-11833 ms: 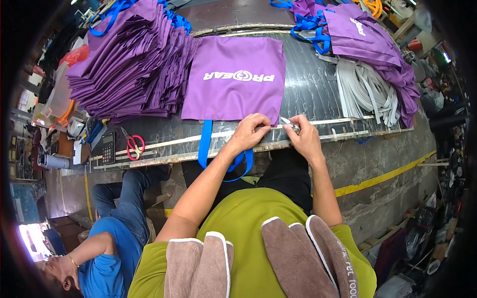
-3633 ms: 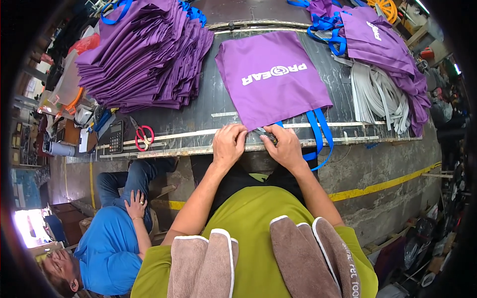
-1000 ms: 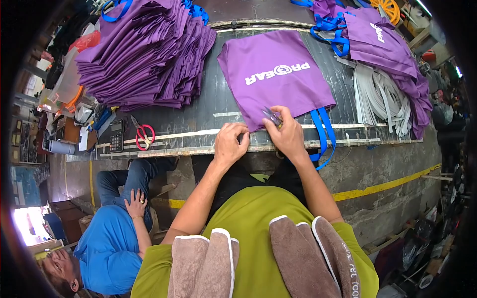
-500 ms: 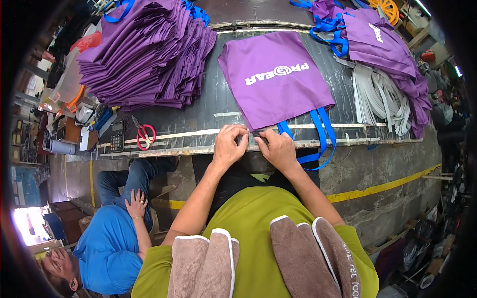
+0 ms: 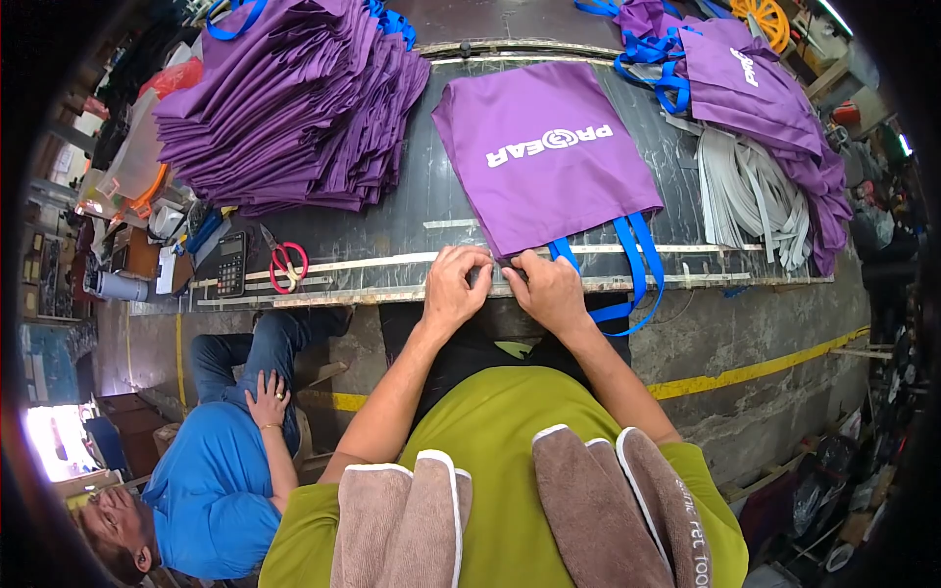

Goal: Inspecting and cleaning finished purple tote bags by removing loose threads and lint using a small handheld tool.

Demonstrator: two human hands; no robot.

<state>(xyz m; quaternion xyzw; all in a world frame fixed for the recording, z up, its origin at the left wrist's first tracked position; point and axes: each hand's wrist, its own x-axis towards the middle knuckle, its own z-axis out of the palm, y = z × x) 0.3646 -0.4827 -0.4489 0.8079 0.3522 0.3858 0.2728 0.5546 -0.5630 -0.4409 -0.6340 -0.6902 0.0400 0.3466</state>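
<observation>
A purple tote bag [image 5: 549, 176] with a white print and blue handles [image 5: 642, 265] lies flat on the dark table, its handles hanging over the near edge. At the bag's near left corner, my left hand [image 5: 457, 289] is closed, thumb against bent fingers; what sits between them is too small to make out. Just to its right, my right hand [image 5: 551, 294] pinches at the bag's near edge, close to the blue handle. A narrow gap separates the two hands, and the bag's corner reaches into it.
Stacked purple bags [image 5: 284, 118] stand at the left; more purple bags [image 5: 735, 78] and a grey strap bundle [image 5: 750, 191] lie at the right. Scissors [image 5: 284, 267] and a calculator [image 5: 232, 263] rest near the table's front edge [image 5: 372, 289]. A person in blue [image 5: 216, 480] sits at lower left.
Both hands keep their place at the bag's corner with almost the same pose. The view has shifted very slightly.
</observation>
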